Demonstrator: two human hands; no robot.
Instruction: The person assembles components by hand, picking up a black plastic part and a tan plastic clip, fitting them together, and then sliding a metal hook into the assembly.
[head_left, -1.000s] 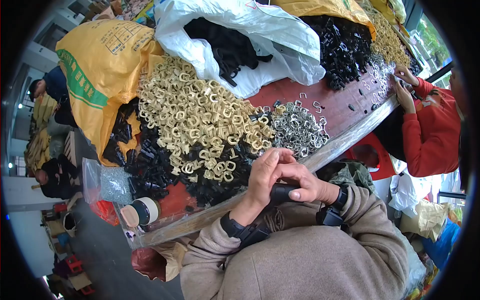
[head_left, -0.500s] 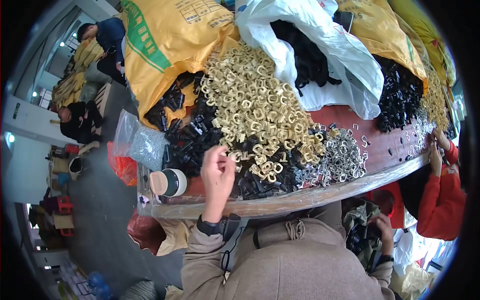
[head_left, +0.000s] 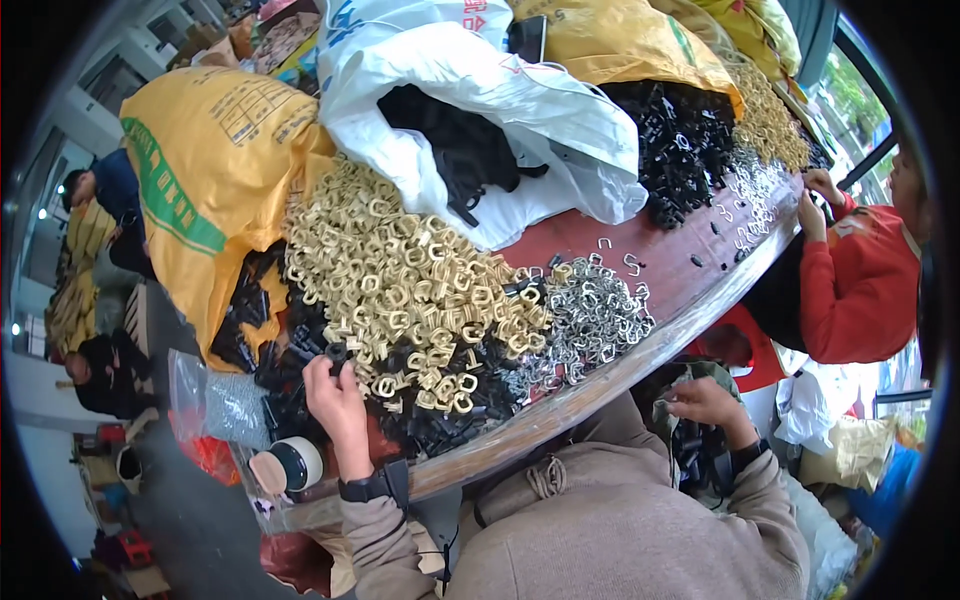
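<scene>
- The right grip [head_left: 706, 402] is hanging off the near edge of the tabletop [head_left: 672, 252], its fingers curling loosely; I can't tell whether they are pinching anything.
- Just below that grip, a green camouflage bag [head_left: 652, 402] is gaping around dark contents, apparently kept at the lap for a short reach.
- The left grip [head_left: 340, 408] is hovering past the edge, thumb and fingers bending into the black parts [head_left: 303, 345]. Its fingertips are blending into the dark heap, so I can't make out whether they are closing on a piece.
- Those black parts are lying right at the left grip's fingertips and spreading to its right, probably left loose for easy picking.
- Just left of that grip, a jar [head_left: 300, 463] is sitting near the corner, seemingly out of the way; beyond it, a clear bag [head_left: 235, 410] is holding small pale pieces.
- Gold buckles [head_left: 420, 290] are heaping beyond and right of the left grip, partly covering the black parts.
- Silver buckles [head_left: 600, 315] are lying farther in, between the two grips, apparently being sorted by kind.
- Farther still, a yellow sack [head_left: 270, 180] and a white bag [head_left: 360, 95] are sagging open, presumably for handy supply.
- Well right of the right grip, a person in red [head_left: 865, 275] is handling something small.
</scene>
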